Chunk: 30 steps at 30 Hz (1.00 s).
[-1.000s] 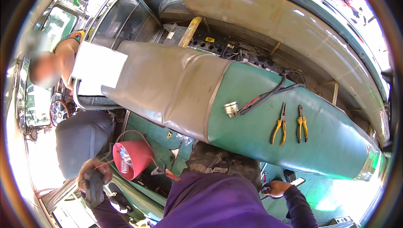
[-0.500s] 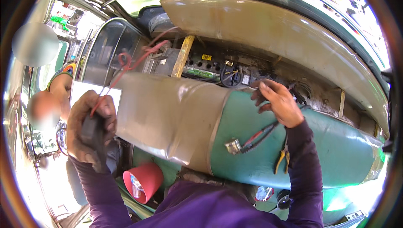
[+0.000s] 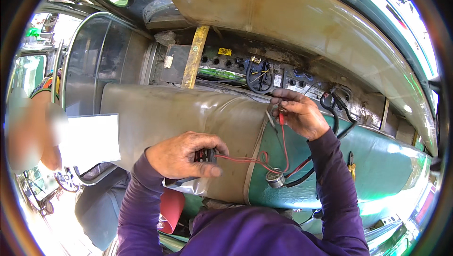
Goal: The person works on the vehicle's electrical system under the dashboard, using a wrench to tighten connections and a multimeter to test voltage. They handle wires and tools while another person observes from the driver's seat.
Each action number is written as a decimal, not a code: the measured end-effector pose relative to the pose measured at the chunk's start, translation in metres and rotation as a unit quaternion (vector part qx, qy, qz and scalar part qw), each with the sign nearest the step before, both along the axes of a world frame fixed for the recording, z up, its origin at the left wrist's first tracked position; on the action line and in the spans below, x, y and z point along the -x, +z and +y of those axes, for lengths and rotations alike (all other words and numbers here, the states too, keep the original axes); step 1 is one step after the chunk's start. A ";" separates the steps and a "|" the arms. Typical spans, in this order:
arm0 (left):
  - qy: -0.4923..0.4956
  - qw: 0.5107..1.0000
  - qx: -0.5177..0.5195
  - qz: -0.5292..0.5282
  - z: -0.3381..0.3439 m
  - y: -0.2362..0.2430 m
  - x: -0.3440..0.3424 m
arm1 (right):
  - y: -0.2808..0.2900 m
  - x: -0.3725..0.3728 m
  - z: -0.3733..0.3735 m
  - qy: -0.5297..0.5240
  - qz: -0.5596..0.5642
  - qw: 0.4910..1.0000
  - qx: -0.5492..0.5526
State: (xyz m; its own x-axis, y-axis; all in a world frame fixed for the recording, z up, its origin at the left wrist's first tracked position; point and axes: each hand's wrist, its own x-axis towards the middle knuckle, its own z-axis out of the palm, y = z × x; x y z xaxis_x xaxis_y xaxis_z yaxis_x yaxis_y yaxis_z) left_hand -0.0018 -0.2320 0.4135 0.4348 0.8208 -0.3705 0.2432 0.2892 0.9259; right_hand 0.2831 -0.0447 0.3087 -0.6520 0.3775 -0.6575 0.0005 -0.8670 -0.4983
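Okay, left hand curled round a black device above the tan seat, its red lead looping across to the right hand, fingertips pinching a red probe near the batteries; a yellow slat crosses before their left end, black cables pass behind the right forearm, a round metal fitting and pliers lie on the green seat section, tan panel behind, steering wheel far left
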 end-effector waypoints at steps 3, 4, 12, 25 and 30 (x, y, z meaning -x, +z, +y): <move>0.030 0.997 0.020 0.069 0.004 -0.018 -0.005 | -0.009 0.002 0.010 -0.093 0.020 0.994 -0.054; 0.043 0.996 0.032 0.069 0.007 -0.024 -0.008 | -0.014 0.007 0.016 -0.126 0.031 0.989 -0.066; 0.042 0.987 0.013 0.156 0.012 -0.062 -0.024 | -0.021 0.041 0.027 0.083 -0.079 0.991 -0.074; 0.035 0.938 -0.045 0.342 -0.016 -0.084 -0.071 | 0.021 -0.012 -0.072 0.319 -0.342 0.661 -0.588; 0.052 0.930 -0.068 0.357 -0.022 -0.098 -0.079 | 0.007 -0.018 -0.085 0.273 -0.395 0.648 -0.591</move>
